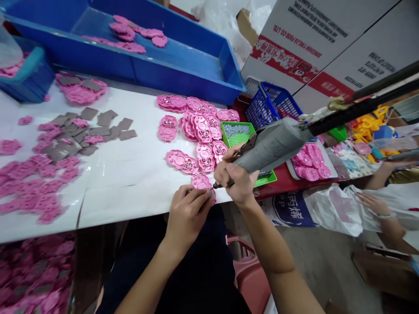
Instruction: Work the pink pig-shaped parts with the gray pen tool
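My right hand (238, 176) is wrapped round a grey power screwdriver (271, 146), which slants down to the left. Its dark tip (215, 186) meets a pink plastic part (200, 181) at the table's front edge. Fingers of my left hand (190, 209) are closed on that same part and press it down, covering much of it. Just beyond lie several similar pink parts (203, 126) with shiny metal bits on them, some stacked. Close to the screwdriver stands a green basket (234, 138) with small metal pieces (236, 129), probably screws.
Grey flat plates (68, 139) and small pink pieces (42, 187) cover the table's left side. A long blue tray (183, 65) runs along the back. To the right are a blue basket (270, 102), a white tray (329, 163) of pink parts and a co-worker's hand (373, 203).
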{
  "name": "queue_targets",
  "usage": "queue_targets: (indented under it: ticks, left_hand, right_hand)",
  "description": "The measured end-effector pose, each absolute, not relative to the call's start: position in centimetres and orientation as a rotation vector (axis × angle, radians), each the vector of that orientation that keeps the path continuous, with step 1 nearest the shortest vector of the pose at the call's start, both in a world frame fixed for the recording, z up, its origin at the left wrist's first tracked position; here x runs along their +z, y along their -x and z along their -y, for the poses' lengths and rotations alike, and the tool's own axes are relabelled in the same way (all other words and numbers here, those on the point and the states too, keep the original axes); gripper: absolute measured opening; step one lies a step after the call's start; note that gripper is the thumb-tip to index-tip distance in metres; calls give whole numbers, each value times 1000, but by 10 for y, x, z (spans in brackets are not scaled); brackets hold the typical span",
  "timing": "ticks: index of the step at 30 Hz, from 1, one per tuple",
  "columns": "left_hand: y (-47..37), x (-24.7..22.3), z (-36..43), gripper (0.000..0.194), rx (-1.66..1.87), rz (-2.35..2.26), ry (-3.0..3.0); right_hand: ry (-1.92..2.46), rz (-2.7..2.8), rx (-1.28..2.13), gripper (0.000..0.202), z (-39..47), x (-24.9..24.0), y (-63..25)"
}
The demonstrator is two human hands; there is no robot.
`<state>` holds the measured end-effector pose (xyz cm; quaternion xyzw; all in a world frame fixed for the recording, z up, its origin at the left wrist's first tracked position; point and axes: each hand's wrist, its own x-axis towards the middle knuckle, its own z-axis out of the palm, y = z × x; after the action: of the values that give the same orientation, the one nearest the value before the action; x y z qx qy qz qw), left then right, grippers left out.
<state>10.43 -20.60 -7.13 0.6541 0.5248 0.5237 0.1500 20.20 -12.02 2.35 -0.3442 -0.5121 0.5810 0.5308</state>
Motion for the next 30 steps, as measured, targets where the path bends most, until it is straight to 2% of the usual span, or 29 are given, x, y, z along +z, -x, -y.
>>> queue_targets:
  ticks: [8, 16, 22, 30]
  left_hand:
    - [-104, -75, 205, 9, 1524, -1491, -1902]
    - [-102, -76, 207, 7, 1388, -1533, -1987]
    - [-103, -63, 203, 22, 1516, -1404, -1906]
    - [-112, -54, 209, 9, 1630, -1179, -1744]
  right_hand:
    - [776, 1213, 1427, 25, 118, 23, -208]
    - [678, 1150, 1143, 19, 125, 57, -227]
    - [702, 1120, 1199, 20, 140, 69, -228]
    - [696, 1118, 1237, 17, 154, 78, -230]
